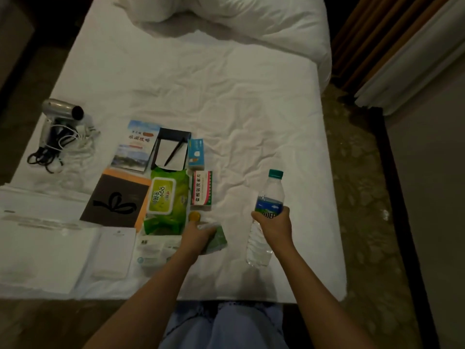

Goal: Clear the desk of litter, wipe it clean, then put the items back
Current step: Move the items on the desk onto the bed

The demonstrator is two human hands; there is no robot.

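My right fingers (273, 224) clamped the water bottle (269, 197), left fingers (201, 234) round a green-labelled bottle (214, 239), over the bed (226, 96) (items parked; desk unseen, return pending).

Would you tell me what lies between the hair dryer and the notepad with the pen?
In the head view, a travel brochure lies between the hair dryer and the notepad on the bed sheet.

- One clear plastic water bottle with a green cap and blue label (266, 217).
- One green soft pack of wet wipes (167, 200), left of the bottle.
- Two small cardboard boxes beside the wipes: one light blue (196, 153), one white with red and green print (201, 188).
- One silver hair dryer with a coiled black cord (59, 122), far left of the bottle.
- One printed brochure (136, 146).
- One black pen (174, 153).
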